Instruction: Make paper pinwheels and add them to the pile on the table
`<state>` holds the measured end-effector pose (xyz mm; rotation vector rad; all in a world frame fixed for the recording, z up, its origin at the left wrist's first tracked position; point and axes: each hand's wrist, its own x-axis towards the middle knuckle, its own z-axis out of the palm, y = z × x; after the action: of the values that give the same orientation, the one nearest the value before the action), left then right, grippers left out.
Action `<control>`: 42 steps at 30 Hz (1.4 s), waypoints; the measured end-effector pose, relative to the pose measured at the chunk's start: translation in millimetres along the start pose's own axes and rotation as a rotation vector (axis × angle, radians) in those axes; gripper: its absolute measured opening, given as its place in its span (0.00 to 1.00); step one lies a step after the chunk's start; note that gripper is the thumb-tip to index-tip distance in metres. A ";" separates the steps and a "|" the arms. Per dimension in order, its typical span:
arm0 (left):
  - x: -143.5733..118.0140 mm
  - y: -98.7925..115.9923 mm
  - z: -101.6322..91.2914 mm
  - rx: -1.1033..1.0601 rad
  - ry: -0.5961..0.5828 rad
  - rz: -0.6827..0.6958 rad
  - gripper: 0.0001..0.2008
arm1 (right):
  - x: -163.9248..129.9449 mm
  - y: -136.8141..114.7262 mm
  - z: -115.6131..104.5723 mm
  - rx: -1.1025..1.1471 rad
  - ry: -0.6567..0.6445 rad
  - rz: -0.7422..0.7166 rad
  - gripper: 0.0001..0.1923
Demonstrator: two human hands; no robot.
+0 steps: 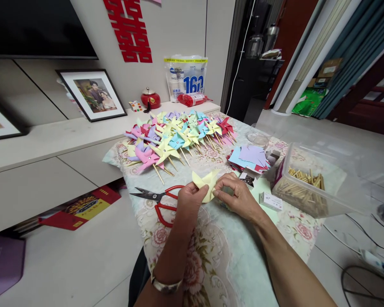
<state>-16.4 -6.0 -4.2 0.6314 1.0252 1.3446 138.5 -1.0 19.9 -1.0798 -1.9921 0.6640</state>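
Observation:
A pale yellow paper pinwheel (207,180) with folded blades is held above the flowered tablecloth. My left hand (192,197) grips it, thumb pressed on its middle. At its right edge, the closed fingertips of my right hand (233,194) pinch the paper; whether a small part is between them is hidden. Scissors with red handles (160,198) lie partly spread beside my left hand. Close to my right hand are a small open box of dark fasteners (248,178), a closed white box (271,201) and a stack of coloured paper pieces (249,157).
Many finished pinwheels on sticks (176,138) are heaped at the table's far side. A clear plastic bin (307,185) of short wooden sticks stands at the right. Behind is a white cabinet (51,147) with a framed photo (91,94) and a red pot (150,99).

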 end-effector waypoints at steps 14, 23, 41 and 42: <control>-6.3 2.3 3.0 0.035 -0.028 0.013 0.15 | 0.3 4.4 4.3 -0.118 -0.004 0.108 0.07; -6.1 1.9 3.1 0.089 -0.029 0.017 0.14 | -0.1 4.8 5.4 -0.144 0.005 0.129 0.07; -4.2 0.2 0.9 0.112 -0.013 -0.001 0.13 | -0.2 0.6 3.6 -0.107 -0.034 0.133 0.08; -3.7 -0.5 0.5 0.112 -0.020 -0.005 0.13 | -0.2 0.3 3.7 -0.106 -0.037 0.129 0.08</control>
<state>-15.5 -9.6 -3.6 0.7242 1.0908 1.2808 135.7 -1.3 17.4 -1.2767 -2.0209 0.6550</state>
